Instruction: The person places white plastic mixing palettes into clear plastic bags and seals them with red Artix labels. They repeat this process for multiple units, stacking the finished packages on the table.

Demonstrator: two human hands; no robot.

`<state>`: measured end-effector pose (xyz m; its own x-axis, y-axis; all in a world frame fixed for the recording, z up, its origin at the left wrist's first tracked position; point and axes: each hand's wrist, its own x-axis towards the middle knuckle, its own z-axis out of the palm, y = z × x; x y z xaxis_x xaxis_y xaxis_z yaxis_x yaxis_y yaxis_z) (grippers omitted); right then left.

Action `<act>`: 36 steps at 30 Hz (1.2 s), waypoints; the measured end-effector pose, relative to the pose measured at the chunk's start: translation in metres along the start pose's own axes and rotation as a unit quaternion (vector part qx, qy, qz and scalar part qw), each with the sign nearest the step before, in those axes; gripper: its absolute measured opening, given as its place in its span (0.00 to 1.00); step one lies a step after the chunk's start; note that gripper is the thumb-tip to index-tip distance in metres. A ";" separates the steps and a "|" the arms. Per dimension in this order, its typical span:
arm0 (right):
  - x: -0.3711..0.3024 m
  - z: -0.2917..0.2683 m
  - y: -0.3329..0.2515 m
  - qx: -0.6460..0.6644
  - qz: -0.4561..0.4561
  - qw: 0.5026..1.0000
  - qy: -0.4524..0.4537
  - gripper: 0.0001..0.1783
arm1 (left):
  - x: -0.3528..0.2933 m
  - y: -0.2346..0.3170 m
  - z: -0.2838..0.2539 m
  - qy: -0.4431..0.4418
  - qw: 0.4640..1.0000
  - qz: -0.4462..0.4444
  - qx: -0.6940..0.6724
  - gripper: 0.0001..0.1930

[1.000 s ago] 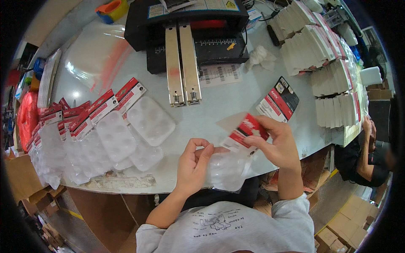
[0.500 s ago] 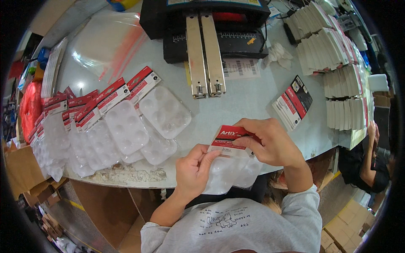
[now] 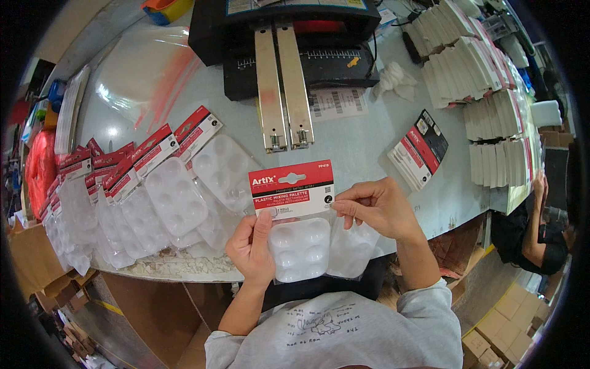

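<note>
Before me a white plastic paint palette (image 3: 299,251) with round wells hangs in a clear bag under a red and white header card (image 3: 289,192) with a hanging slot. My left hand (image 3: 252,246) is closed on the lower left of the card, thumb on its front. At the card's lower right edge, my right hand (image 3: 375,212) pinches with thumb and forefinger. Another bagged palette (image 3: 351,249) lies below my right hand, partly behind the held one. Left of my hands, several carded palettes (image 3: 178,200) overlap in a pile.
A black machine with two metal arms (image 3: 273,98) stands at the back. Loose header cards (image 3: 418,154) lie to the right, near stacked folded cards (image 3: 491,117). Clear bags (image 3: 144,74) lie far left. A co-worker's arm (image 3: 534,227) shows at the far right.
The card has come upright and left to face me, its slot now uncovered. My right hand has moved from the card's top to its lower right edge; my left hand moved left.
</note>
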<state>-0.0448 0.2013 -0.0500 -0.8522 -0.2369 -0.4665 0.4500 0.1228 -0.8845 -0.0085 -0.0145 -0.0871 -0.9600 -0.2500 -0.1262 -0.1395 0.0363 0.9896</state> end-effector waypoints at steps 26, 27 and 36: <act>0.073 0.025 0.019 0.209 -0.033 0.966 0.149 0.09 | 0.077 -0.020 0.028 0.003 0.997 0.026 0.077 0.17; 0.073 0.026 0.019 0.194 -0.046 0.971 0.136 0.10 | 0.076 -0.025 0.028 0.010 0.996 0.050 0.071 0.17; 0.007 -0.096 0.023 -0.374 -0.151 0.795 0.454 0.30 | 0.077 0.040 -0.043 0.185 0.768 0.235 0.566 0.12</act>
<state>-0.0660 0.2945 -0.0735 -0.8857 0.3866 0.2572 0.1937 0.8110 -0.5520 -0.0773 -0.0742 -0.0543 -0.8635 -0.2019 0.4622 -0.1207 0.9725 0.1993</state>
